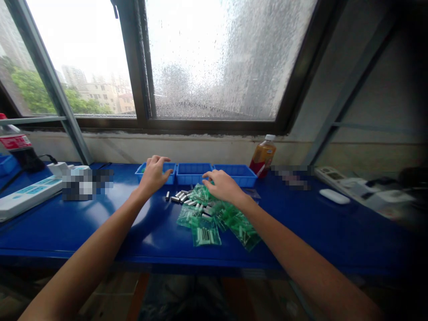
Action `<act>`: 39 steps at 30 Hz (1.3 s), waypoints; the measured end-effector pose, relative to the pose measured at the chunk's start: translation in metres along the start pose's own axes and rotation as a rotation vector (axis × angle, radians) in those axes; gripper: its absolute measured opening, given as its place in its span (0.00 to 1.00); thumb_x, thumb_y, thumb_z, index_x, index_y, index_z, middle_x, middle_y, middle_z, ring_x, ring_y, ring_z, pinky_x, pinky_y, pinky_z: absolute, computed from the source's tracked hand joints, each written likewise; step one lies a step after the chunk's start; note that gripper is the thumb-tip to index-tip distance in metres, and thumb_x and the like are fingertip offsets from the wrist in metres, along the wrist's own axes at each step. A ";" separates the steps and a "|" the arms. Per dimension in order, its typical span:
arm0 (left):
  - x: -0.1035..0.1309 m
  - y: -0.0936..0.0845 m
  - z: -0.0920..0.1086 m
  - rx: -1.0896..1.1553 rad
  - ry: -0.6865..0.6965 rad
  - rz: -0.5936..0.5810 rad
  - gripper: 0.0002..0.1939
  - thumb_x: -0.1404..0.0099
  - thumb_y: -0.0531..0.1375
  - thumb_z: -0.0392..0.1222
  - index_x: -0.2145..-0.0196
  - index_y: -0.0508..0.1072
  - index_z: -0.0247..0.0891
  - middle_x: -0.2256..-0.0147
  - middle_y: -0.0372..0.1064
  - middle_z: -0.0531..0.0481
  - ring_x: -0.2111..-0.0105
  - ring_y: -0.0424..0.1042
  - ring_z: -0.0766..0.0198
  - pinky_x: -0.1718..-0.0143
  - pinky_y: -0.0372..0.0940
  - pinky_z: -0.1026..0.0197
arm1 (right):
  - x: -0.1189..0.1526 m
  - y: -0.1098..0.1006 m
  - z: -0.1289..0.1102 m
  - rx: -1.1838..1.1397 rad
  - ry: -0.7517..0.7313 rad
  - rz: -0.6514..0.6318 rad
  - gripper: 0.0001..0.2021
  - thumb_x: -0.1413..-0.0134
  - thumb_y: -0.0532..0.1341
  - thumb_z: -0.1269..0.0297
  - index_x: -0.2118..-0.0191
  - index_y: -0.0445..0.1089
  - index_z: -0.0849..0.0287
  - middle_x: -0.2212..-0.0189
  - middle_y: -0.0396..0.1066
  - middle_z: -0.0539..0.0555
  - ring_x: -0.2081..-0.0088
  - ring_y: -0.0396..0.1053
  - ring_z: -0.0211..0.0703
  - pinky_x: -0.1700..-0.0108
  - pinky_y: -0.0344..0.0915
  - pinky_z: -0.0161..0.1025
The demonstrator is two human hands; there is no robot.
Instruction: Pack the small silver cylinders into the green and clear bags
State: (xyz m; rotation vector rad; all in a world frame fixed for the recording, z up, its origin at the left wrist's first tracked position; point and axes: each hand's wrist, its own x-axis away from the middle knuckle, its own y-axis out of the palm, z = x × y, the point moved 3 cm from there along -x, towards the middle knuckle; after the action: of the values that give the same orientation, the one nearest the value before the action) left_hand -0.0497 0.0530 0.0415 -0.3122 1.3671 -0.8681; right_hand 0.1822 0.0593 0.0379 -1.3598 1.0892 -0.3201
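My left hand (154, 174) hovers over the left blue tray (171, 179), its thumb and fingers apart with nothing seen between them. Above the pile, my right hand (224, 185) has its fingers spread and curved over green plastic bags (200, 194); nothing shows in its grasp. Small metallic pieces (175, 199) lie loose left of the bags. Nearest the front edge is a clear green bag of metallic pieces (206, 235), with more bags (246, 234) heaped to its right. Something green shows inside the left tray, partly hidden by my left hand.
Two more blue trays (194, 169) (240, 179) stand side by side near the wall. An amber bottle (264, 156) is behind the right one. Power strips (31, 192) and a cola bottle (20, 145) sit left; a white object (334, 196) lies right.
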 end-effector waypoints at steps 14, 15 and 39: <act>0.030 0.044 0.060 0.169 0.091 -0.454 0.12 0.43 0.57 0.47 0.66 0.70 0.35 0.66 0.70 0.44 0.63 0.67 0.57 0.60 0.61 0.56 | 0.003 0.013 0.009 0.092 -0.041 -0.189 0.18 0.46 0.55 0.57 0.53 0.68 0.59 0.59 0.67 0.60 0.55 0.64 0.49 0.52 0.58 0.42; 0.027 0.041 0.057 0.236 0.043 -0.429 0.10 0.44 0.58 0.45 0.66 0.69 0.36 0.67 0.70 0.47 0.66 0.67 0.59 0.62 0.61 0.58 | 0.003 0.013 0.008 0.072 -0.042 -0.174 0.18 0.47 0.56 0.57 0.53 0.69 0.59 0.59 0.67 0.60 0.55 0.64 0.49 0.52 0.58 0.42; 0.017 0.010 0.068 1.139 -0.534 -0.405 0.28 0.39 0.45 0.62 0.70 0.71 0.33 0.71 0.68 0.47 0.74 0.66 0.66 0.74 0.58 0.64 | 0.012 -0.019 -0.032 -0.387 -0.193 0.437 0.13 0.45 0.52 0.71 0.61 0.72 0.55 0.67 0.65 0.55 0.62 0.64 0.42 0.59 0.62 0.40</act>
State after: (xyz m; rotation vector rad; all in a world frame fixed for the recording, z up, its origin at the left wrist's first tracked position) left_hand 0.0164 0.0288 0.0375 0.0869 0.1827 -1.6122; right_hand 0.1709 0.0261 0.0548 -1.4067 1.2897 0.3526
